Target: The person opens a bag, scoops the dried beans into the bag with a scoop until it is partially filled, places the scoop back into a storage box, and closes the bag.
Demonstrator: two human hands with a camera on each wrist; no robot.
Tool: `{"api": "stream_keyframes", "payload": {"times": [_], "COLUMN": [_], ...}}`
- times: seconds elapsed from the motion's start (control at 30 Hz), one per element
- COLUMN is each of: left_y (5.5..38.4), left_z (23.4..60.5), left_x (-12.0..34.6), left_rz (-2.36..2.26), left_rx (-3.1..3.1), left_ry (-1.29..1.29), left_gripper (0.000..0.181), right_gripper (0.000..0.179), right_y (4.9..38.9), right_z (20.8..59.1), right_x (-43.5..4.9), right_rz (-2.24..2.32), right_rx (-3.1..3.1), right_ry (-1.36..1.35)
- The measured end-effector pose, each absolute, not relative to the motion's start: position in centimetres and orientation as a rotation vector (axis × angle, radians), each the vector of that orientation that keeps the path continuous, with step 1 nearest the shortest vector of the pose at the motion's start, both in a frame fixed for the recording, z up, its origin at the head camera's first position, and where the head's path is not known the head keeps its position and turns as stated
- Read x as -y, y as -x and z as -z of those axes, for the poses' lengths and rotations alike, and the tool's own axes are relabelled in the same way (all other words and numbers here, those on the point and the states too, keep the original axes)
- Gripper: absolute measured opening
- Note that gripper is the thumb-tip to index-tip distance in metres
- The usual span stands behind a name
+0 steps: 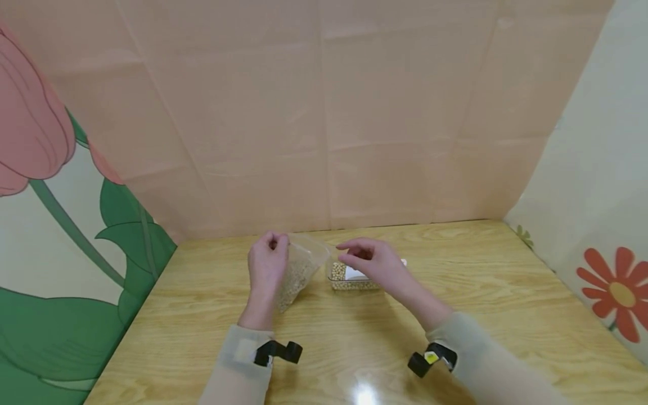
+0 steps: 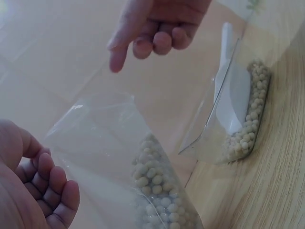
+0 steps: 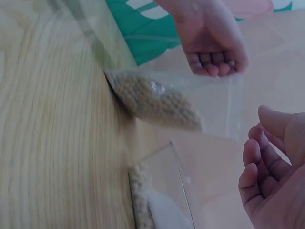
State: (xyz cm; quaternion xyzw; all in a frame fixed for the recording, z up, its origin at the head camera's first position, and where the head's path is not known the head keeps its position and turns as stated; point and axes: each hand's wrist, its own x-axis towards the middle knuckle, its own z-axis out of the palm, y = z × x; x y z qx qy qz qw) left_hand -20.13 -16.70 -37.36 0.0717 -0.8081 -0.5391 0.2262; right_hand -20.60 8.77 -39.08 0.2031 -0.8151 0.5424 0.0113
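A clear plastic zip bag of pale round beans hangs tilted over the table, its beans gathered in the lower part. My left hand pinches one top corner of it between thumb and curled index finger. My right hand hovers near the opposite top corner, thumb and fingers bent with a gap between them and nothing held. In the left wrist view, that hand's index finger points down above the bag's free corner. Below the right hand stands a clear box of similar beans, with a white scoop lying in it.
The wood-grain table runs back to a pinkish sheet hanging behind it. Flower-painted walls flank both sides. A dark camera mount sits on the left wrist and another mount on the right.
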Motion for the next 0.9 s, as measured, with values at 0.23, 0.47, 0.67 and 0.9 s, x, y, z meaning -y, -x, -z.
{"api": "stream_keyframes", "payload": {"times": [0.23,0.47,0.67,0.9], "left_y": [20.1,20.0,19.8,19.8], "left_z": [37.2,37.3,37.5,37.7], "left_x": [16.5,16.3,16.3,16.7], "left_rz": [1.578,1.601,1.641,1.589], "left_rx": [2.175,2.173,2.174,2.235], "left_ry": [-0.223,-0.210,-0.203,-0.136], "left_gripper": [0.021,0.022,0.021,0.021], "right_gripper": [0.038,0.031,0.012,0.008], "right_y": [21.0,21.5,21.4,21.2], "right_z": [39.3,39.8,40.0,40.2], "right_x": [-5.9,-4.1,-3.2,-3.2], "right_rz": [-1.751,-1.842,-1.817,-1.737], "right_rx": [2.504,2.464,2.449,2.407], "right_ry": [-0.706,-0.689,-0.644,-0.651]}}
